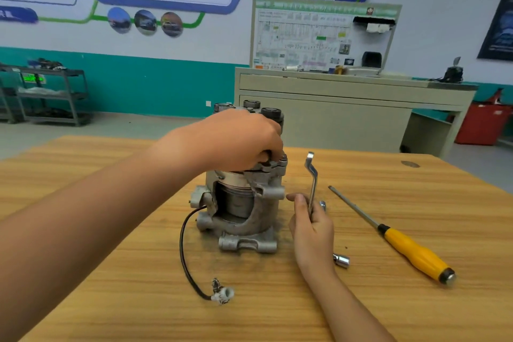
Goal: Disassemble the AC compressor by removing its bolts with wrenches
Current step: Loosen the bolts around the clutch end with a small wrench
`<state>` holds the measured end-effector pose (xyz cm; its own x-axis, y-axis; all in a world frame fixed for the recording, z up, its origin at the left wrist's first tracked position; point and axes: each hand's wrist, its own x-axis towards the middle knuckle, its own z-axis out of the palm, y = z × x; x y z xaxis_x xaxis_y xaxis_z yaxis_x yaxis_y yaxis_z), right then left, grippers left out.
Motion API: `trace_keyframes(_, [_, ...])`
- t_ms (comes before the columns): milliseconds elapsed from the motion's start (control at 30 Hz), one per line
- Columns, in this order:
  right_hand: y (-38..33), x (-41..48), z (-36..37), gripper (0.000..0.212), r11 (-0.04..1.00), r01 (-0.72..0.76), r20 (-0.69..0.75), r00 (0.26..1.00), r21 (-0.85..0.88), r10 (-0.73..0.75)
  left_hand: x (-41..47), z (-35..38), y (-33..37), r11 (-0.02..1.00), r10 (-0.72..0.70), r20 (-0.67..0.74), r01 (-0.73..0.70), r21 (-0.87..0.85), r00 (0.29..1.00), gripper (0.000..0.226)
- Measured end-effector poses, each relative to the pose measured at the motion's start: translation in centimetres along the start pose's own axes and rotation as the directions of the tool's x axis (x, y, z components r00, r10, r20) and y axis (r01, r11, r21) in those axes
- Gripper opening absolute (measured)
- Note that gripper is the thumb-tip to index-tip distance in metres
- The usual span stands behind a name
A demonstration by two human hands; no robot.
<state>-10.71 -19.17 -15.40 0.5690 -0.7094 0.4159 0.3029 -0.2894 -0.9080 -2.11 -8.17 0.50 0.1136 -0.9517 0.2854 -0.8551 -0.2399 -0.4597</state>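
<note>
A grey cutaway AC compressor (241, 211) stands upright in the middle of the wooden table (111, 272). My left hand (238, 141) lies over its top plate, fingers curled down at a bolt (283, 159) on the near right rim. What the fingertips pinch is hidden. My right hand (311, 228) is just right of the compressor and grips the lower shaft of a bent silver ring wrench (312, 175), held upright and apart from the compressor. A black cable with a white plug (223, 294) runs from the compressor's base toward me.
A yellow-handled screwdriver (410, 250) lies diagonally on the right of the table. A loose chrome socket (342, 260) sits beside my right wrist. Beyond the table stand a beige cabinet (333, 108), a metal shelf rack (50, 91) at left and a red bin (483, 125).
</note>
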Motion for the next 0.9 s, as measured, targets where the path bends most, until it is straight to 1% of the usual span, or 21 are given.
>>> trace_keyframes(67, [0.0, 0.0, 0.0, 0.021, 1.000, -0.013, -0.005, 1.000, 0.005, 0.013, 0.2, -1.0, -0.1, 1.000, -0.009, -0.030, 0.009, 0.015, 1.000, 0.028])
trace_keyframes(133, [-0.1, 0.0, 0.1, 0.021, 1.000, -0.021, -0.006, 1.000, 0.005, 0.021, 0.0, -3.0, -0.6, 0.995, -0.061, -0.148, 0.048, -0.088, 0.987, 0.028])
trace_keyframes(200, [-0.1, 0.0, 0.1, 0.021, 1.000, -0.027, -0.010, 1.000, -0.007, 0.027, -1.2, -5.7, -1.2, 0.986, -0.079, -0.330, 0.024, -0.167, 0.941, 0.028])
trace_keyframes(267, [0.1, 0.0, 0.0, 0.022, 0.999, -0.019, -0.018, 1.000, -0.029, 0.018, -4.1, -7.4, -2.2, 0.991, -0.062, -0.492, -0.006, -0.135, 0.868, 0.031])
trace_keyframes(300, [0.3, 0.0, 0.0, 0.023, 0.999, -0.011, -0.024, 1.000, -0.045, 0.010, -6.2, -7.6, -2.8, 0.993, -0.075, -0.531, 0.012, -0.121, 0.844, 0.031])
trace_keyframes(333, [0.4, 0.0, -0.1, 0.024, 0.998, -0.006, -0.029, 1.000, -0.066, 0.004, -8.4, -7.2, -3.2, 0.989, -0.123, -0.539, 0.061, -0.131, 0.833, 0.028])
trace_keyframes(400, [0.8, 0.0, 0.0, 0.025, 0.994, 0.002, -0.026, 1.000, -0.108, -0.004, -13.2, -4.6, -4.1, 0.944, -0.324, -0.464, 0.246, -0.221, 0.825, 0.014])
trace_keyframes(433, [0.9, 0.0, 0.0, 0.025, 0.992, 0.006, -0.022, 1.000, -0.125, -0.008, -15.6, -2.6, -4.3, 0.892, -0.445, -0.385, 0.364, -0.267, 0.809, 0.009])
trace_keyframes(500, [1.0, 0.1, 0.0, 0.023, 0.989, 0.011, -0.024, 1.000, -0.147, -0.015, -20.2, 1.9, -4.7, 0.747, -0.649, -0.157, 0.583, -0.319, 0.744, 0.014])
trace_keyframes(533, [1.1, 0.1, 0.0, 0.023, 0.988, 0.012, -0.027, 0.999, -0.156, -0.017, -22.3, 4.0, -4.8, 0.669, -0.716, -0.042, 0.668, -0.326, 0.696, 0.012])
trace_keyframes(600, [1.1, 0.1, -0.2, 0.025, 0.984, 0.031, -0.024, 0.999, -0.176, -0.036, -25.2, 7.8, -4.8, 0.545, -0.790, 0.132, 0.784, -0.298, 0.599, 0.013])
trace_keyframes(667, [1.3, 0.1, -0.3, 0.027, 0.981, 0.038, -0.014, 0.999, -0.191, -0.042, -26.5, 10.7, -4.8, 0.468, -0.815, 0.237, 0.841, -0.270, 0.529, 0.014])
trace_keyframes(733, [1.4, 0.3, -0.2, 0.027, 0.980, 0.028, -0.012, 0.999, -0.199, -0.031, -26.5, 12.6, -5.0, 0.421, -0.834, 0.252, 0.861, -0.285, 0.491, 0.011])
trace_keyframes(833, [1.5, 0.7, -0.2, 0.028, 0.976, 0.021, -0.019, 0.999, -0.215, -0.026, -25.2, 14.2, -5.7, 0.359, -0.872, 0.208, 0.869, -0.341, 0.442, 0.007])
trace_keyframes(900, [1.4, 0.7, -0.2, 0.028, 0.977, 0.009, -0.020, 1.000, -0.212, -0.013, -24.2, 14.8, -6.2, 0.348, -0.883, 0.194, 0.875, -0.337, 0.426, 0.010])
